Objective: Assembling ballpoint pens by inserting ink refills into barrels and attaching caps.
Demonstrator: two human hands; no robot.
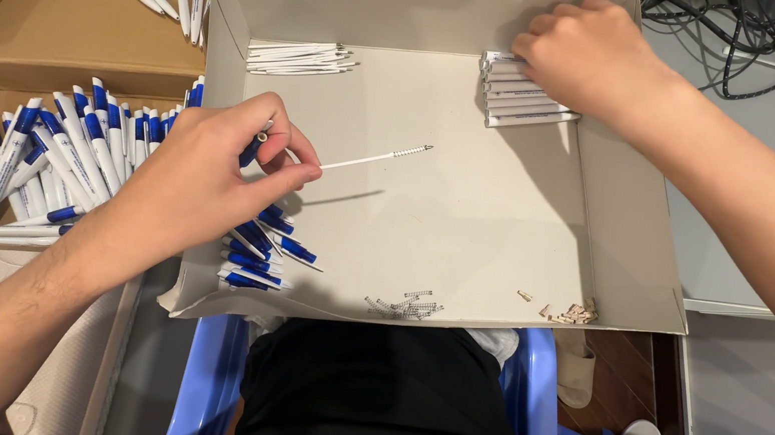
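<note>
The left hand (213, 163) is closed around a blue plastic pen top (253, 146) with a thin white refill (371, 158) sticking out of it, a small metal spring wound near the refill's tip. It holds this just above the floor of a shallow grey cardboard tray (467, 229) that rests across the person's lap. The right hand (587, 54) reaches to the tray's far right corner, its fingers curled down onto a stack of white plastic pen barrels (524, 106); whether it grips one cannot be told. A second bundle of white barrels (299, 58) lies near the far left wall. Loose blue pen tops (259, 255) lie just below the left hand, and tiny metal springs (406, 304) sit by the near wall. To the left, a brown cardboard box (20, 25) holds finished white-and-blue pens (63, 152).
</note>
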